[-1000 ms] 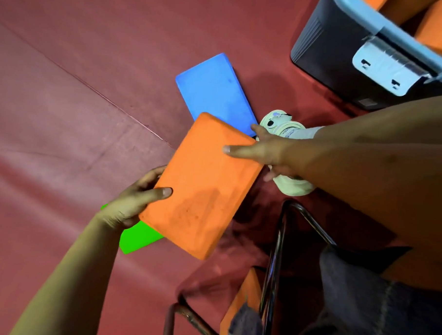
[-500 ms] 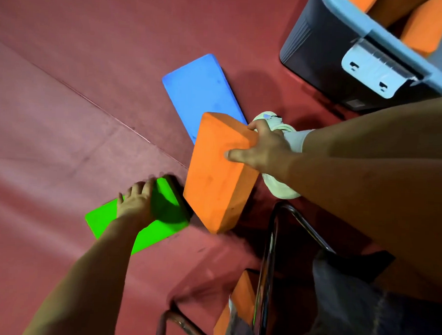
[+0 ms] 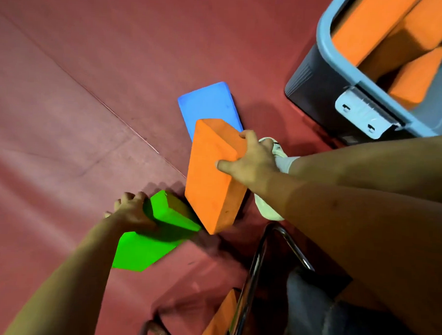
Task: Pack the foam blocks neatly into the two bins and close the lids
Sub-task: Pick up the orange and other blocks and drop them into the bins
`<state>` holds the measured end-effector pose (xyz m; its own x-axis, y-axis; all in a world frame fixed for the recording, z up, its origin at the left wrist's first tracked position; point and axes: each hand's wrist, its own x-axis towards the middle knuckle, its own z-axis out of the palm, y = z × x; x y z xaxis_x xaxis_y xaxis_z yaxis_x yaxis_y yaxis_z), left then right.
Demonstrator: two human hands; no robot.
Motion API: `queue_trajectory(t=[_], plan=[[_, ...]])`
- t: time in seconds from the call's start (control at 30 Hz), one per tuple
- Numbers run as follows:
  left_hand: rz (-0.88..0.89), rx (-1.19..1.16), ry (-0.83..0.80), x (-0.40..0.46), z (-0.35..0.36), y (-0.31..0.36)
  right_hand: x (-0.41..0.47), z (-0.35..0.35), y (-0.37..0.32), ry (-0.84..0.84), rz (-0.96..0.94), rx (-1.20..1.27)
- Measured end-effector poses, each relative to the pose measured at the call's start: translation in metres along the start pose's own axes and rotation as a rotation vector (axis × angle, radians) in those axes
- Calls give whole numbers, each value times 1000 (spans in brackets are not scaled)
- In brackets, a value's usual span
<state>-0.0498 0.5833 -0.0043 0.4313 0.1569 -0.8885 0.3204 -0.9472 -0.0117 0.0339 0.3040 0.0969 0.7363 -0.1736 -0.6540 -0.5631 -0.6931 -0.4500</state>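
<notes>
Right hand [image 3: 250, 163] has its grip on the upper edge of an orange foam block [image 3: 212, 177], thumb on the broad face, block tilted up off the red floor [image 3: 91, 85]. Left hand [image 3: 130, 211] grips one end of a green foam block [image 3: 151, 240], also tilted, its far end just beside the orange one. A blue foam block [image 3: 207, 103] lies flat behind; open grey bin [image 3: 345, 71] at upper right holds orange blocks [image 3: 382, 35].

A tilted block [image 3: 214, 177] sits at frame centre, a flat block [image 3: 207, 103] on the floor [image 3: 91, 85] behind it, another block [image 3: 159, 228] at its lower left; upper right, a bin [image 3: 328, 70] holds several blocks [image 3: 388, 30]
</notes>
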Motion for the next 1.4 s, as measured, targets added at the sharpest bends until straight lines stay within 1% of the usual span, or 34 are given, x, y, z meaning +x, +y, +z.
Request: queue_trajectory(t=[0.07, 0.13, 0.2, 0.23, 0.33, 0.47, 0.57, 0.63, 0.73, 0.83, 0.9, 0.93, 1.0, 1.07, 1.1, 1.17, 1.23, 1.3, 1.4], plan=[[18, -213, 93, -16, -11, 4, -3, -9, -14, 55, -62, 26], [47, -322, 160, -34, -26, 6, -6, -23, -26, 125, -94, 77], [50, -382, 235, -49, -48, 12, -5, -42, -36, 178, -128, 136], [51, -410, 291, -57, -59, 18, -7, -54, -40, 203, -137, 173], [112, -526, 559, -93, -112, 58, -15, -113, -48, 318, -244, 296], [365, -523, 816, -124, -183, 127, -29, -211, -42, 541, -320, 437], [549, -560, 946, -152, -227, 198, -42, -294, -20, 706, -336, 549], [662, -621, 1017, -178, -251, 253, -54, -345, 1, 836, -333, 602], [816, -822, 1082, -219, -271, 335, -67, -408, 43, 1025, -291, 631], [983, -918, 1062, -260, -277, 413, -69, -443, 83, 1127, -147, 685], [1082, -942, 1007, -277, -276, 460, -63, -450, 102, 1111, -49, 689], [1104, -979, 971, -282, -274, 481, -58, -450, 109, 1073, -16, 673], [1078, -1100, 859, -283, -267, 517, -45, -444, 120, 931, 21, 586], [1011, -1207, 736, -274, -256, 543, -31, -437, 128, 762, 20, 480], [979, -1215, 727, -264, -250, 553, -25, -436, 131, 714, 15, 459], [920, -1140, 771, -243, -240, 565, -14, -441, 134, 697, 14, 466], [855, -1043, 774, -223, -238, 576, -1, -450, 135, 736, -12, 473], [804, -946, 710, -210, -244, 593, 17, -457, 130, 782, -101, 457], [739, -831, 572, -200, -258, 630, 49, -460, 108, 817, -289, 422]])
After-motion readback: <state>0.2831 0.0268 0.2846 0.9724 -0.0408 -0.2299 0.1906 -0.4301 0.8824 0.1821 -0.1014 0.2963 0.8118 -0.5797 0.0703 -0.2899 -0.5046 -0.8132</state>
